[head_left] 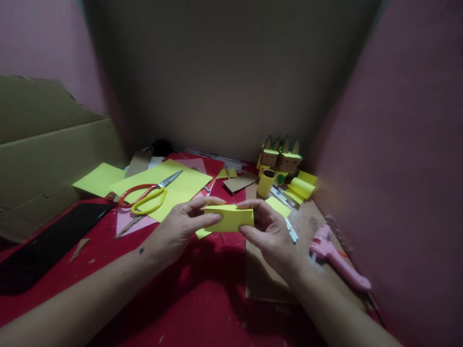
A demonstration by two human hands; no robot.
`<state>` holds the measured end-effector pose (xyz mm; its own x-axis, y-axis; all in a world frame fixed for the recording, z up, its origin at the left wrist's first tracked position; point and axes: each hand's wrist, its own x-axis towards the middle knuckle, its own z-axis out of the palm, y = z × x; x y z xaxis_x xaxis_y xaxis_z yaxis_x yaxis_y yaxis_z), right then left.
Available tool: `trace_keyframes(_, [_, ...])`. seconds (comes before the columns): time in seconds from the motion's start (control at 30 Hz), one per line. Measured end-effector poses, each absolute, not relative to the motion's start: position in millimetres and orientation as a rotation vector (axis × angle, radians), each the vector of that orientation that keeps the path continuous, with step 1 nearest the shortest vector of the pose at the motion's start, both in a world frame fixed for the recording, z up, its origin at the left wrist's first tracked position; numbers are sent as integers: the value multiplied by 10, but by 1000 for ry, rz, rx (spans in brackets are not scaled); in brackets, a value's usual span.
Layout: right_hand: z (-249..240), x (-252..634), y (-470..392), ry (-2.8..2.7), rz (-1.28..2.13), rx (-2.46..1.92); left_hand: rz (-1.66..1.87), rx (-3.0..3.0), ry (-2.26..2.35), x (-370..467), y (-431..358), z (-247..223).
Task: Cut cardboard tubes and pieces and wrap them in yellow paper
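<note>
A small folded piece of yellow paper is held up over the red table surface, its long side facing me. My left hand pinches its left end, thumb on the front and fingers on top. At the right end, my right hand grips it the same way, thumb at the lower front corner. Left of my hands, scissors with one red and one yellow handle lie on a large yellow sheet. Beyond my right hand stands a yellow paper-covered tube, upright on cardboard.
A pink glue gun rests on the cardboard sheet at right. Cardboard figures with pointed tops stand at the back. A black phone-like slab and a cardboard box are at left. White sticks lie near my right hand.
</note>
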<state>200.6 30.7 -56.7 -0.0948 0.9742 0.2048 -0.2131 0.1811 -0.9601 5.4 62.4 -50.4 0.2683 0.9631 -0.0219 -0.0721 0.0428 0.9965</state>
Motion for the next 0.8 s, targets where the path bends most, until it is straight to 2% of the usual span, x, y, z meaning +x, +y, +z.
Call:
trace_keyframes(0.2, [-621, 1988, 334, -1186, 1155, -926, 1035, 1161, 927, 99, 609, -621])
trace_keyframes(0.3, [-659, 1969, 352, -1128, 1217, -917, 1083, 1184, 995, 104, 579, -638])
trace_keyframes(0.6, [-722, 1953, 347, -1046, 1341, -824, 1324, 1531, 945, 87, 574, -663])
trace_keyframes(0.8, [-742, 1935, 358, -1000, 1325, -778, 1359, 1659, 861, 49, 589, -696])
